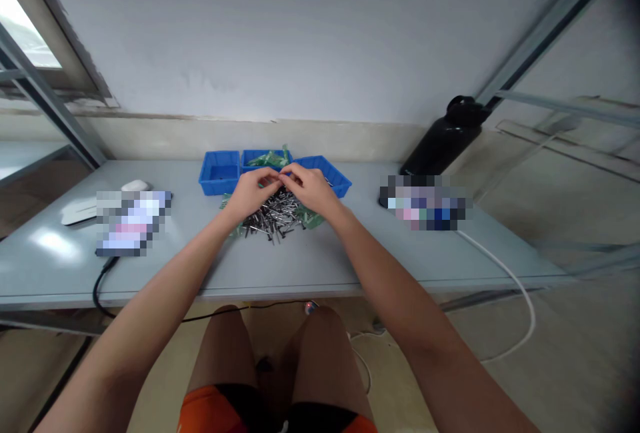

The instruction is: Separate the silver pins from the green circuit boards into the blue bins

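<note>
My left hand (254, 188) and my right hand (311, 188) meet fingertip to fingertip above a pile of metal screws (273, 220). Both are closed in a pinch, and whatever sits between the fingers is too small or hidden to make out. Green plastic packets (311, 218) lie at the sides of the pile, partly under the screws. Behind the hands stand a blue bin (220, 186) on the left, a middle blue bin (249, 155) with green plastic (273, 158) in it, and an angled right blue bin (340, 184), partly covered by my right hand.
On the left of the grey table (280, 272) lie a phone (134, 223) with a black cable (100, 280) and a white case (135, 186). At the right are a black bottle (443, 140) and a blurred device (425, 203) with a white cable (520, 293). A wall rises behind.
</note>
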